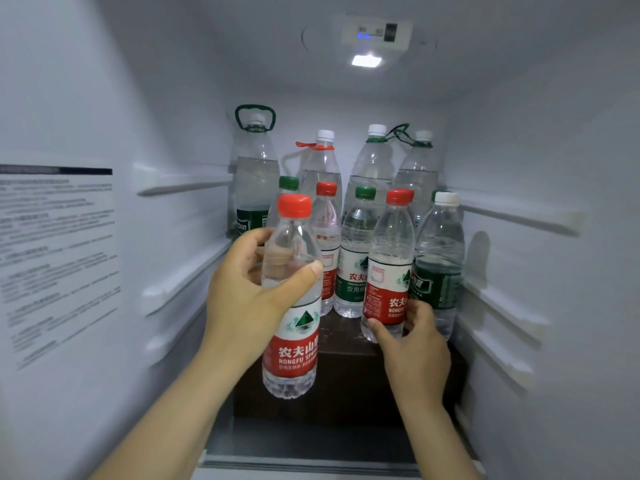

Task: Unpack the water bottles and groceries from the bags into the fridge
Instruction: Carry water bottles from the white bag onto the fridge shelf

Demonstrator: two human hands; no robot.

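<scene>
Red-capped bottle (291,299) between left fingers (304,275)

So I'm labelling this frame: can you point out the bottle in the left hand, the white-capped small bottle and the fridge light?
Left hand's red-capped bottle (292,355), head view, on its red label.
White-capped small bottle (437,287), head view, on its green label.
Fridge light (366,60), head view, on the lit panel.

Red-label bottle (290,344) in front: "农夫山" + "NONGFU SPRI", rest cut off. Second red-label bottle (388,271): "农夫", "NONGFU". Green-label bottle (354,268): "农夫", "饮用". Big bottle (254,188) at back left: "...bon". Wall sticker (59,258): print too blurred.
</scene>
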